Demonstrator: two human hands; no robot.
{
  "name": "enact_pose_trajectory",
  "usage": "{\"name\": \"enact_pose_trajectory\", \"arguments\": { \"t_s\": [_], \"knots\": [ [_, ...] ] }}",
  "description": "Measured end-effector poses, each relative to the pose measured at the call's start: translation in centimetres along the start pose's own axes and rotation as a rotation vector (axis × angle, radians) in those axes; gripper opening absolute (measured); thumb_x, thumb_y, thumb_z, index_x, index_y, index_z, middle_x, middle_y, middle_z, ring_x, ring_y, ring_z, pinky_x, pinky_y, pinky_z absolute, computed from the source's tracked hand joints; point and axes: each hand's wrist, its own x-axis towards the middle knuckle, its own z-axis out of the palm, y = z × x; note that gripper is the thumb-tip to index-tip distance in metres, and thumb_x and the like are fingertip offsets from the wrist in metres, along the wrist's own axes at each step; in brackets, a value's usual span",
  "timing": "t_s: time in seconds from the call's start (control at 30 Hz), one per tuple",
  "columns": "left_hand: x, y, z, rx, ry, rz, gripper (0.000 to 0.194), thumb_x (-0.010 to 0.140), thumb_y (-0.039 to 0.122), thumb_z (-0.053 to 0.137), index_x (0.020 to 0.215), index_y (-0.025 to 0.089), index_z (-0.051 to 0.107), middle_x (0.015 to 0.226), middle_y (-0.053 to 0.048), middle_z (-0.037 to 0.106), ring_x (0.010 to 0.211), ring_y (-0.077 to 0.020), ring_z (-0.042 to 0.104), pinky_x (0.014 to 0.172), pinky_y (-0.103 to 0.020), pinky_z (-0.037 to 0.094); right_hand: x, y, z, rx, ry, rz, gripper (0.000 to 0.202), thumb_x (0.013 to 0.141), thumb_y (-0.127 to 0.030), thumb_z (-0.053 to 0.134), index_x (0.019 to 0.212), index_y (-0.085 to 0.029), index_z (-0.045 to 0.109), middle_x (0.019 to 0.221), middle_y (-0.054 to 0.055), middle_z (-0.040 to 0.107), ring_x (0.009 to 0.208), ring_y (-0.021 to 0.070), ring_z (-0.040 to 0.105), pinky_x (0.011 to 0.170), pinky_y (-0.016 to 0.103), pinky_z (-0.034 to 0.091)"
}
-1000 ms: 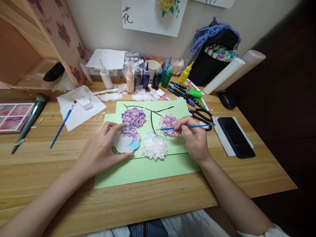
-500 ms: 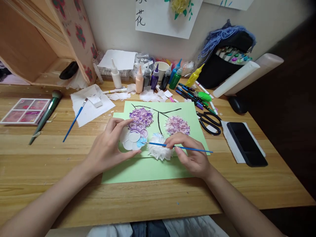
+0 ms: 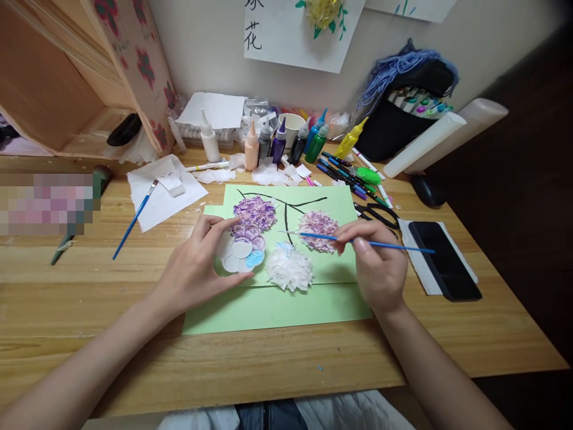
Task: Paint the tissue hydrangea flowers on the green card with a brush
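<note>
While the left grip (image 3: 192,263) clasps palette (image 3: 242,249) edges, the right grip (image 3: 378,266) pinches a paintbrush (image 3: 317,236).

There are two blue brushes (image 3: 320,237), one palette (image 3: 242,249), eight nozzle bottles (image 3: 278,146).

- Prob. a home: a personal desk used as a craft corner; couldn't tell which rm.
- Wood-grain bench (image 3: 224,376) stood by a plain pale wall (image 3: 201,48), w/ a paper sheet (image 3: 286,39) up on it, yellow flower & lettering incl.
- L side: open cubby w/ pink flower-patterned panel (image 3: 145,65), more household than shop fittings.
- Hobby stuff: squeeze bottles (image 3: 278,145) in sev. colours, paper cup (image 3: 293,123), pens (image 3: 342,172), scissors (image 3: 378,207), plus fluffy paper flowers (image 3: 290,269) on green card (image 3: 277,313).
- R side, everyday personal items: phone (image 3: 443,260), PC mouse (image 3: 428,191), black pouch (image 3: 376,134) w/ markers (image 3: 421,107) & blue cord (image 3: 403,68).
</note>
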Motion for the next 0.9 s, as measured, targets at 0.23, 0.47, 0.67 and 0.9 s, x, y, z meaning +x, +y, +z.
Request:
{"name": "enact_pose_trajectory", "arguments": {
  "t_s": [0.23,0.47,0.67,0.9],
  "knots": [
    [0.12,0.13,-0.02,0.018,-0.066,-0.046,0.072,0.077,0.054,0.070,0.137,0.025,0.040,0.122,-0.010,0.050,0.098,-0.0250,0.061,0.071,-0.035,0.054,0.44,0.70,-0.74,-0.166,-0.047,0.050,0.021,0.091,-0.019,0.047,0.076,-0.021,0.061,0.071,0.001,0.059,0.066,0.0156,0.055,0.060,0.029,0.044],
    [0.13,0.22,0.00,0.033,-0.099,-0.077,0.073,0.076,0.056,0.070,0.137,0.025,0.042,0.122,-0.010,0.051,0.090,-0.0238,0.062,0.066,-0.034,0.053,0.20,0.98,-0.98,-0.254,-0.122,0.021,0.021,0.092,-0.016,0.045,0.077,-0.021,0.059,0.073,0.001,0.058,0.070,0.0161,0.054,0.063,0.030,0.041],
    [0.18,0.17,0.06,0.033,-0.101,-0.074,0.072,0.077,0.055,0.069,0.137,0.025,0.042,0.123,-0.009,0.051,0.092,-0.0240,0.063,0.065,-0.033,0.053,0.25,0.93,-1.13,-0.243,-0.122,-0.016,0.021,0.092,-0.017,0.045,0.077,-0.021,0.059,0.072,0.001,0.058,0.069,0.0162,0.054,0.062,0.030,0.041],
    [0.12,0.11,0.03,0.036,-0.097,-0.064,0.072,0.077,0.056,0.069,0.136,0.024,0.043,0.122,-0.010,0.051,0.092,-0.0241,0.062,0.067,-0.034,0.053,0.29,0.86,-1.14,-0.263,-0.134,-0.018,0.021,0.092,-0.017,0.044,0.077,-0.021,0.058,0.072,0.001,0.058,0.069,0.0165,0.054,0.063,0.031,0.042]
  ]
}}
